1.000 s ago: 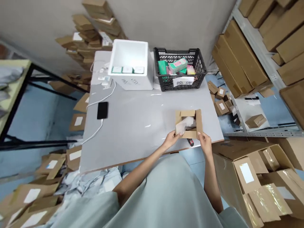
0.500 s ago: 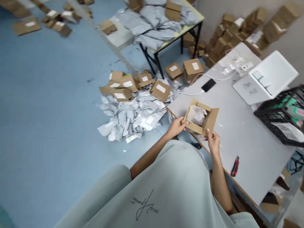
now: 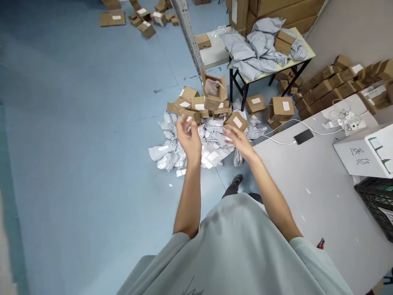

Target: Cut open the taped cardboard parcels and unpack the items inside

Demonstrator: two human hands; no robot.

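Observation:
An open cardboard box (image 3: 215,100) with crumpled pale wrapping (image 3: 211,87) inside is beyond my fingertips, over the heap of boxes; whether it is in the air or resting there I cannot tell. My left hand (image 3: 188,133) is raised with fingers apart, holding nothing, just short of that box. To its right, my right hand (image 3: 238,141) is also empty, its fingers stretched out and slightly blurred. Below both hands lies a floor pile of grey mailing bags (image 3: 211,143), with labelled cardboard boxes (image 3: 187,102) on its far side.
At my right stands a grey-white table (image 3: 291,172) with a phone (image 3: 303,137) on a cable, a power strip (image 3: 353,125), a white bin (image 3: 362,155), a black crate (image 3: 373,200) and a red cutter (image 3: 321,243). A yellow-topped table (image 3: 294,61) bears grey parcels. A metal post (image 3: 190,32) rises behind.
Both my hands have let go of the open box, which has moved away from me towards the pile. My hands have swung left off the table edge, and the view has turned left.

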